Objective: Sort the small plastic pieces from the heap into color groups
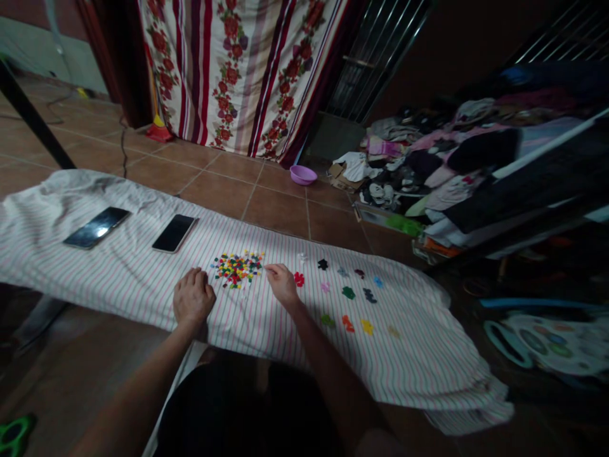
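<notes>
A mixed pile of small coloured pieces (238,269) lies on a striped cloth (285,330). My right hand (282,283) is at the pile's right edge, thumb and forefinger pinched together; whatever is between the fingertips is too small to make out. Left of the pile, my left hand (194,297) rests on the cloth, fingers loosely bent and apart from the pieces. Single-colour clusters spread to the right, among them red pieces (299,279), black pieces (323,264), dark green pieces (349,292), orange pieces (347,324) and yellow pieces (366,326).
Two phones, one dark phone (98,227) and one pale-edged phone (174,233), lie on the cloth's left part. Beyond it, a purple basin (303,175) stands on the tiled floor. Clothes (428,152) are heaped at the right, and a flowered curtain (238,76) hangs behind.
</notes>
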Tool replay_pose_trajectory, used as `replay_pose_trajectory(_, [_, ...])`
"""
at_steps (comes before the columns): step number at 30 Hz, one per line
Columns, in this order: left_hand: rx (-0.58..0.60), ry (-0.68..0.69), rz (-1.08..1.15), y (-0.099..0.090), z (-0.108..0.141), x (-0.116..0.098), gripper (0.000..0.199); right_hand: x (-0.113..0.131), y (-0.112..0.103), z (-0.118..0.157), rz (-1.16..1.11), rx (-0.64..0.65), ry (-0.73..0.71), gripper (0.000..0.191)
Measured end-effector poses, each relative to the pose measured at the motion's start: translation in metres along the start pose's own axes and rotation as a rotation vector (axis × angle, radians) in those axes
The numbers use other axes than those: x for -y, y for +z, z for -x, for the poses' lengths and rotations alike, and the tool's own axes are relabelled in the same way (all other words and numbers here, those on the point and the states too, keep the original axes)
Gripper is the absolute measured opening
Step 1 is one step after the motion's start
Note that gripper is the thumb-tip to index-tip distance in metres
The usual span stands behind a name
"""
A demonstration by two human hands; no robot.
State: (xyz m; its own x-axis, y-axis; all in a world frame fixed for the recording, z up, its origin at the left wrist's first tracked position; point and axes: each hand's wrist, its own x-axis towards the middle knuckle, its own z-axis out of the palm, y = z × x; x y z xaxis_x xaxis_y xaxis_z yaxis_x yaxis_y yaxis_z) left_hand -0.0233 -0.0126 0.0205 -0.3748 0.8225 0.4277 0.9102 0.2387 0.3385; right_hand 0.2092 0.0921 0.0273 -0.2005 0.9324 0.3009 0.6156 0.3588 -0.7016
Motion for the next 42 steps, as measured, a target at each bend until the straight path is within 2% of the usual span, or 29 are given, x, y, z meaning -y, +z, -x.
replay_pose_trajectory(4, [0.004, -0.008, 0.019, -0.001, 0.000, 0.000, 0.030, 0.006, 0.022, 0.008, 0.098, 0.068, 0.024, 0.029])
replay_pose_trajectory(7, [0.016, -0.014, 0.030, -0.001, 0.000, 0.000, 0.030, 0.008, 0.032, 0.012, 0.166, 0.068, 0.042, 0.028])
replay_pose_trajectory(14, [0.003, -0.007, 0.012, 0.000, 0.001, 0.000, 0.029, 0.015, 0.040, 0.015, 0.252, 0.042, 0.092, 0.021])
replay_pose_trajectory(20, [0.004, -0.007, 0.012, -0.001, 0.000, -0.001, 0.029, 0.014, 0.038, 0.016, 0.223, 0.009, 0.062, 0.016])
replay_pose_trajectory(31, [0.011, -0.011, 0.029, -0.001, 0.001, -0.001, 0.031, 0.017, 0.033, 0.022, 0.127, -0.031, 0.026, 0.021])
replay_pose_trajectory(42, [0.023, -0.017, 0.062, -0.007, 0.001, -0.002, 0.033, 0.024, -0.002, 0.049, 0.197, 0.015, 0.051, 0.022])
